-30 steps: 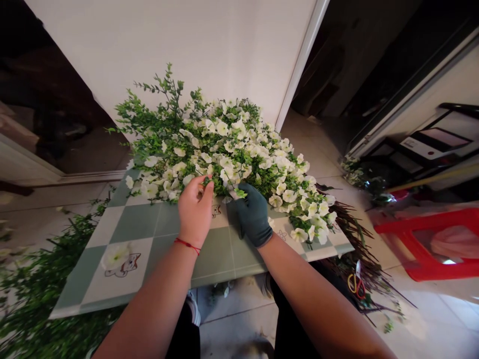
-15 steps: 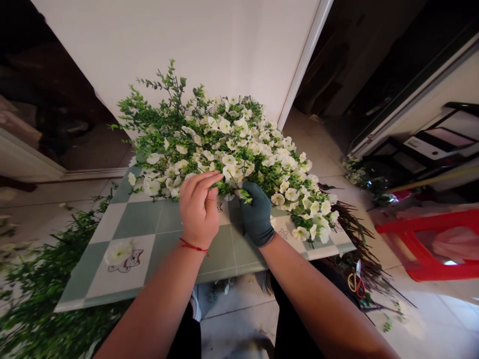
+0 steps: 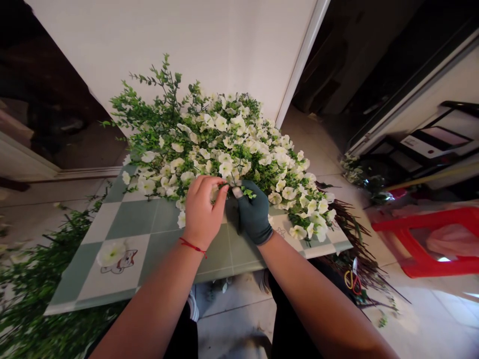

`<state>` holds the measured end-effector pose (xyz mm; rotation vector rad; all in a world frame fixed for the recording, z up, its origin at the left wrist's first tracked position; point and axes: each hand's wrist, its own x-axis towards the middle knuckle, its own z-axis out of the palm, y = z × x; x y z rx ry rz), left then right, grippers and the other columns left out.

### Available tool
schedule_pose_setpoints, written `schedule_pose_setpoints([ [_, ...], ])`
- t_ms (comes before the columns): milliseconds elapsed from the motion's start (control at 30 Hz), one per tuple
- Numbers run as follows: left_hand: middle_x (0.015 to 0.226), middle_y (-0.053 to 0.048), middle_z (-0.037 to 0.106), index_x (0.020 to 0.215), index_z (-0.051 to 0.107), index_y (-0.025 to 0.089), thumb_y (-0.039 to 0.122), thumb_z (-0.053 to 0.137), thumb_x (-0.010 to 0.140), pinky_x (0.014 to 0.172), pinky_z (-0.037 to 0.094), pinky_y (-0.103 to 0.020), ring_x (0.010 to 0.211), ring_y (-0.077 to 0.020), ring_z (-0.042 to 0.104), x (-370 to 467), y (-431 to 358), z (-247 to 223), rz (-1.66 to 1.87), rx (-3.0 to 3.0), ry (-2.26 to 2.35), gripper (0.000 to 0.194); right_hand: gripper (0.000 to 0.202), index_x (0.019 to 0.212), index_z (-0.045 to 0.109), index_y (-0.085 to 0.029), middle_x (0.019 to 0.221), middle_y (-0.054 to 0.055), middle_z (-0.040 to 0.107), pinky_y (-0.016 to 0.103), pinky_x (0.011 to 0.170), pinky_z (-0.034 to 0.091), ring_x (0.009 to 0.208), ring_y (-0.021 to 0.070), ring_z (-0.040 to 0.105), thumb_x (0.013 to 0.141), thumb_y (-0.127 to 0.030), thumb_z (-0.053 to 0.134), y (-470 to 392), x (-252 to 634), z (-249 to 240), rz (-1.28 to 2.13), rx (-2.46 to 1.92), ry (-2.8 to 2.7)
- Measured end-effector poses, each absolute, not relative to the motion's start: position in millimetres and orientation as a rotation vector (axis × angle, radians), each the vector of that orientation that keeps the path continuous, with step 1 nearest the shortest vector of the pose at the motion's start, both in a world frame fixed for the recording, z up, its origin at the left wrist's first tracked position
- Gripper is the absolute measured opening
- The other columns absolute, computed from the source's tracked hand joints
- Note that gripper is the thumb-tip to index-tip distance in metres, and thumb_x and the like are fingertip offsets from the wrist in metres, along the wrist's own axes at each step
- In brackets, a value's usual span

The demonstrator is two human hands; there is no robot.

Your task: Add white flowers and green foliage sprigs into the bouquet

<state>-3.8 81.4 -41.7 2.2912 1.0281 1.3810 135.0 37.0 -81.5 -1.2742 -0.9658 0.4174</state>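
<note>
A large heap of white artificial flowers with green leaves lies along the back of the checked table. My left hand, bare with a red string at the wrist, pinches a thin green sprig between thumb and fingertips. Close beside it, my right hand, in a dark glove with bare fingertips, is closed on a green stem whose leaves stick out past the thumb. The stem's lower end is hidden in the glove. One loose white flower rests on the table's left part.
Green foliage lies at the lower left. On the right floor are scissors, brown stems and a red stool. A white panel stands behind the flowers.
My left hand has moved right, closer to my right hand, and its spread fingers have closed on the sprig. The view has shifted slightly.
</note>
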Motion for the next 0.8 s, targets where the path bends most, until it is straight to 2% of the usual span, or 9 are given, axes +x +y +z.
schedule_pose_setpoints([
  [100,0.123,-0.006,0.079,0.121,0.071,0.023,0.025,0.063,0.112,0.108,0.058,-0.041,0.121,-0.0248,0.074,-3.3,79.2,-42.5,1.35,2.263,1.015,0.012,0.032,0.108,0.082,-0.024,0.108,0.005,0.086,0.041,0.1,0.065,0.102,0.0238,0.079,0.097,-0.053,0.076,36.7,135.3,-81.5,0.415,-1.254,-0.929],
  [167,0.122,-0.005,0.082,0.121,0.071,0.024,0.022,0.064,0.111,0.107,0.059,-0.04,0.119,-0.0238,0.076,-2.8,78.2,-43.7,1.357,2.239,1.021,0.013,0.031,0.11,0.083,-0.024,0.111,0.005,0.087,0.041,0.103,0.065,0.106,0.0231,0.08,0.097,-0.051,0.075,37.3,135.8,-81.8,0.418,-1.229,-0.912],
  [367,0.107,-0.004,0.084,0.109,0.078,0.023,0.018,0.075,0.102,0.096,0.063,-0.037,0.105,-0.0224,0.08,-1.8,80.9,-46.6,1.485,2.223,1.033,0.009,0.027,0.103,0.085,-0.025,0.103,0.004,0.087,0.04,0.096,0.068,0.098,0.0229,0.082,0.091,-0.049,0.081,38.9,135.6,-82.5,0.463,-1.176,-0.922],
  [567,0.108,-0.005,0.086,0.109,0.085,0.025,0.021,0.076,0.105,0.096,0.064,-0.039,0.102,-0.0216,0.08,-4.0,82.7,-45.4,1.526,2.258,0.904,0.011,0.023,0.1,0.086,-0.025,0.103,0.005,0.088,0.041,0.098,0.069,0.099,0.0228,0.082,0.087,-0.043,0.084,36.1,133.3,-75.3,0.467,-1.163,-0.895],
  [800,0.106,-0.005,0.083,0.108,0.084,0.023,0.02,0.069,0.109,0.094,0.061,-0.039,0.1,-0.0213,0.076,-5.8,82.4,-43.9,1.584,2.365,0.907,0.014,0.02,0.093,0.084,-0.024,0.097,0.004,0.087,0.038,0.094,0.069,0.094,0.0214,0.081,0.084,-0.042,0.085,35.2,132.2,-70.7,0.467,-1.148,-0.896],
])
